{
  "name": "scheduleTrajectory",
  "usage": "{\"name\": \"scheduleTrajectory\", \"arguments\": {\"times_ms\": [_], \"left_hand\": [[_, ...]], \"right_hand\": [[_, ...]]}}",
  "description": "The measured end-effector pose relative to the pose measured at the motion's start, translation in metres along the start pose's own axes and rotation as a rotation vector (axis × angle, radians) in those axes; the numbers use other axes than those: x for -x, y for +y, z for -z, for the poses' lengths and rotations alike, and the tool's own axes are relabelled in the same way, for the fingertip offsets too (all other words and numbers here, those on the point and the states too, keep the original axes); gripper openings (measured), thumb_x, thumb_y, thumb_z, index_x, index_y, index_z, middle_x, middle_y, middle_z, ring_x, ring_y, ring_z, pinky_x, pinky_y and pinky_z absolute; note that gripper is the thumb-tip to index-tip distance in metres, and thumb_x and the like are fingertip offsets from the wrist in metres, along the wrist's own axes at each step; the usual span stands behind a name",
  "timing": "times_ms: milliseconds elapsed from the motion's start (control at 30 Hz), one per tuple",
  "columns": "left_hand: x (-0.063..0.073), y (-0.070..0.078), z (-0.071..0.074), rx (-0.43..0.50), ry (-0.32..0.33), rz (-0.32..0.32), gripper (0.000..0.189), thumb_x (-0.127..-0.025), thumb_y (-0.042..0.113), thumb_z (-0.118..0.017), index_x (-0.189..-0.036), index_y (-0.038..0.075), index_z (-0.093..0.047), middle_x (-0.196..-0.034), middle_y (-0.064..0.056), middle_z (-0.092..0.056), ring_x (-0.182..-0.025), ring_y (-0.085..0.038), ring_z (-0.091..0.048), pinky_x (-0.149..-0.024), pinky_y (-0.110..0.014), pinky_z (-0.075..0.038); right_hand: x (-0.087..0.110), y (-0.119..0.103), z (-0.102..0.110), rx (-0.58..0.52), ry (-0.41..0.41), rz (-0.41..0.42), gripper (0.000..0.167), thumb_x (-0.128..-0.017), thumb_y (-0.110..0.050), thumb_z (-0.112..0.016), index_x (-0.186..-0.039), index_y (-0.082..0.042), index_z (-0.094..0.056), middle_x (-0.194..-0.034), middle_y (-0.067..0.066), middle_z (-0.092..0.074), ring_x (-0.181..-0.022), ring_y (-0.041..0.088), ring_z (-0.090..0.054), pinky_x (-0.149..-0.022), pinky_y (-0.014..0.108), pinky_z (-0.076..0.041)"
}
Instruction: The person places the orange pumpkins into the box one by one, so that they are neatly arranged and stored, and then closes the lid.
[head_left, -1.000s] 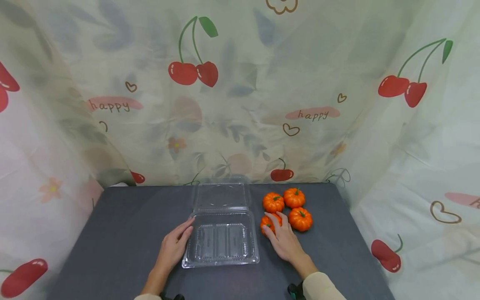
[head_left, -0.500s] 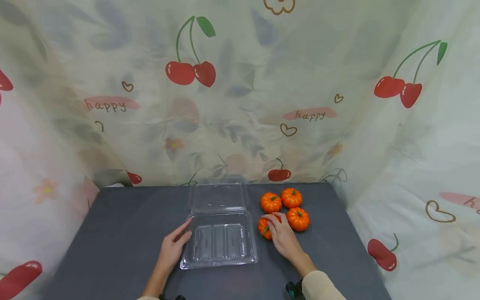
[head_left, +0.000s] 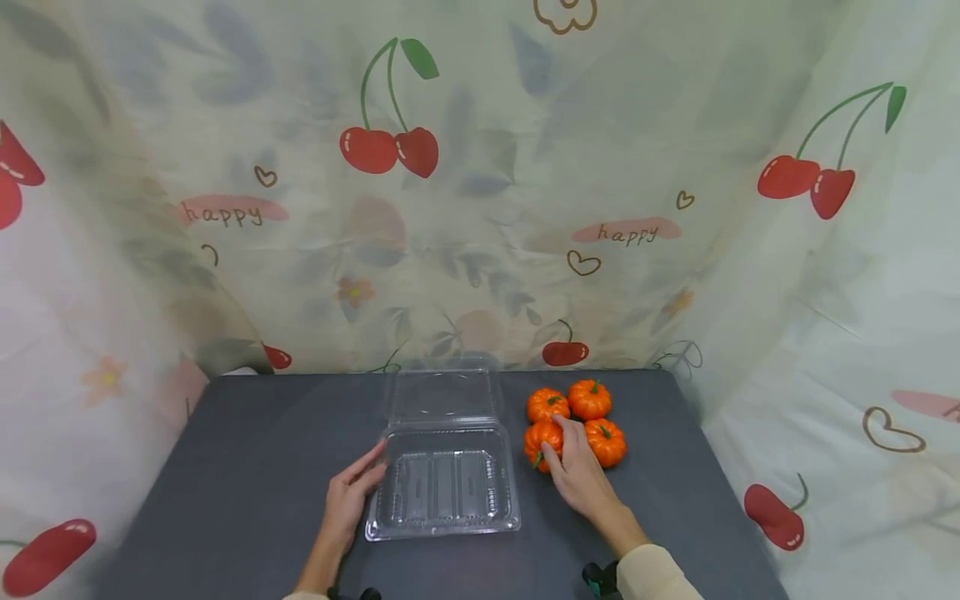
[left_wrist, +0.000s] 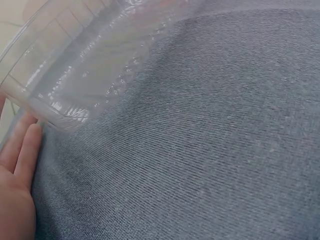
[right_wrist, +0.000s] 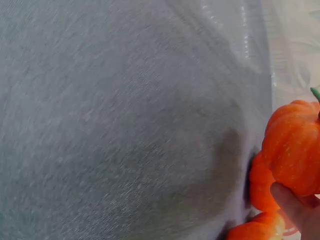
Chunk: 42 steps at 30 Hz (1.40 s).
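Observation:
My right hand [head_left: 587, 479] holds a small orange pumpkin [head_left: 542, 443], thumb on its near side and fingers over its right. It is tipped so its green stem points toward the front. In the right wrist view this pumpkin [right_wrist: 294, 145] stands above the others, with my thumb [right_wrist: 292, 202] against it. A clear plastic clamshell container [head_left: 442, 527] lies with its lid [head_left: 442, 396] folded back. My left hand [head_left: 347, 504] touches the container's left side, fingers nearly straight. In the left wrist view, the fingers [left_wrist: 27, 150] lie along the container's outer wall [left_wrist: 65, 107].
Three more pumpkins sit close together at the back right: one behind the held pumpkin [head_left: 547, 404], another farther back [head_left: 589, 400], a third to its right [head_left: 606, 442]. A dark grey tabletop [head_left: 247, 483] carries everything. Cherry-printed curtains [head_left: 465, 208] enclose the back and sides.
My right hand has closed its grip around the nearest pumpkin, which has tipped forward and come up slightly. The left hand stays at the container's side.

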<state>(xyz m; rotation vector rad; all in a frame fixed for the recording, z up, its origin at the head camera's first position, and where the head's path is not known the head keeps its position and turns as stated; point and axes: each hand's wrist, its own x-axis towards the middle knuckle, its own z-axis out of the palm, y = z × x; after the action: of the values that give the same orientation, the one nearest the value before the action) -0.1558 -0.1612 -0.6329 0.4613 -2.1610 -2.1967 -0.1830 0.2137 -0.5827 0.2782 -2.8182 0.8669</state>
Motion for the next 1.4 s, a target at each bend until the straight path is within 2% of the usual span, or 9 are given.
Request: {"name": "scheduleTrajectory", "arguments": {"times_ms": [100, 267, 367, 500, 567, 733, 900, 1167, 1400], "left_hand": [[-0.001, -0.001, 0.001, 0.028, -0.011, 0.015, 0.044, -0.094, 0.013, -0.070, -0.138, 0.014, -0.065, -0.129, 0.015, -0.070, -0.106, 0.007, -0.069, -0.086, -0.012, -0.056], [-0.001, 0.000, 0.003, 0.063, -0.018, 0.018, 0.044, -0.095, 0.012, -0.069, -0.139, 0.010, -0.064, -0.125, 0.020, -0.070, -0.107, 0.004, -0.070, -0.088, -0.013, -0.057], [-0.001, 0.000, 0.004, 0.071, -0.012, 0.007, 0.045, -0.094, 0.012, -0.071, -0.138, 0.008, -0.064, -0.129, 0.013, -0.070, -0.105, 0.004, -0.071, -0.089, -0.014, -0.058], [-0.001, -0.002, 0.005, 0.036, -0.001, 0.010, 0.046, -0.092, 0.017, -0.074, -0.137, 0.008, -0.065, -0.131, 0.004, -0.070, -0.102, 0.005, -0.071, -0.087, -0.014, -0.058], [0.000, -0.003, 0.006, 0.020, 0.000, 0.027, 0.046, -0.092, 0.019, -0.076, -0.136, 0.010, -0.066, -0.129, 0.006, -0.071, -0.102, 0.006, -0.070, -0.087, -0.013, -0.058], [-0.001, -0.005, 0.006, -0.001, 0.001, 0.061, 0.046, -0.091, 0.020, -0.076, -0.136, 0.014, -0.067, -0.118, 0.021, -0.073, -0.102, 0.009, -0.069, -0.087, -0.014, -0.058], [-0.002, -0.005, 0.006, 0.013, 0.003, 0.054, 0.045, -0.091, 0.019, -0.076, -0.135, 0.013, -0.068, -0.116, 0.022, -0.074, -0.101, 0.007, -0.070, -0.087, -0.015, -0.059], [0.000, -0.005, 0.006, 0.025, -0.001, 0.049, 0.046, -0.090, 0.021, -0.077, -0.134, 0.013, -0.068, -0.119, 0.017, -0.074, -0.102, 0.006, -0.071, -0.087, -0.015, -0.059], [-0.001, -0.005, 0.008, 0.054, -0.002, 0.045, 0.043, -0.092, 0.018, -0.075, -0.134, 0.011, -0.068, -0.116, 0.020, -0.074, -0.104, 0.002, -0.072, -0.086, -0.016, -0.059]], "right_hand": [[-0.002, -0.004, 0.003, -0.010, 0.011, -0.001, 0.055, -0.103, -0.028, -0.060, -0.148, -0.003, -0.040, -0.137, 0.017, -0.050, -0.120, 0.031, -0.058, -0.109, 0.050, -0.051], [-0.007, -0.012, 0.010, -0.058, -0.007, -0.023, 0.055, -0.101, -0.027, -0.065, -0.144, -0.001, -0.044, -0.133, 0.016, -0.050, -0.120, 0.031, -0.057, -0.110, 0.050, -0.051], [-0.009, -0.018, 0.014, -0.083, -0.022, -0.044, 0.056, -0.100, -0.030, -0.066, -0.144, -0.003, -0.045, -0.133, 0.014, -0.050, -0.117, 0.030, -0.057, -0.107, 0.049, -0.052], [-0.011, -0.026, 0.018, -0.098, -0.025, -0.041, 0.056, -0.099, -0.034, -0.068, -0.144, -0.006, -0.048, -0.130, 0.013, -0.051, -0.110, 0.027, -0.058, -0.099, 0.046, -0.055], [-0.012, -0.030, 0.020, -0.106, -0.027, -0.032, 0.056, -0.098, -0.034, -0.068, -0.143, -0.007, -0.049, -0.129, 0.012, -0.052, -0.108, 0.027, -0.059, -0.096, 0.045, -0.055], [-0.016, -0.040, 0.024, -0.138, -0.042, -0.031, 0.059, -0.098, -0.035, -0.069, -0.146, -0.009, -0.048, -0.135, 0.012, -0.053, -0.111, 0.027, -0.061, -0.098, 0.047, -0.056], [-0.019, -0.050, 0.025, -0.199, -0.040, -0.036, 0.064, -0.095, -0.034, -0.073, -0.147, -0.008, -0.049, -0.139, 0.011, -0.055, -0.113, 0.027, -0.062, -0.097, 0.047, -0.056], [-0.022, -0.060, 0.017, -0.231, -0.033, 0.055, 0.055, -0.090, -0.029, -0.079, -0.137, -0.009, -0.058, -0.133, 0.010, -0.058, -0.111, 0.024, -0.060, -0.095, 0.043, -0.056], [-0.023, -0.059, 0.007, -0.237, -0.053, 0.187, 0.053, -0.091, -0.029, -0.078, -0.139, -0.017, -0.058, -0.133, 0.005, -0.057, -0.116, 0.021, -0.060, -0.098, 0.045, -0.056]]}}
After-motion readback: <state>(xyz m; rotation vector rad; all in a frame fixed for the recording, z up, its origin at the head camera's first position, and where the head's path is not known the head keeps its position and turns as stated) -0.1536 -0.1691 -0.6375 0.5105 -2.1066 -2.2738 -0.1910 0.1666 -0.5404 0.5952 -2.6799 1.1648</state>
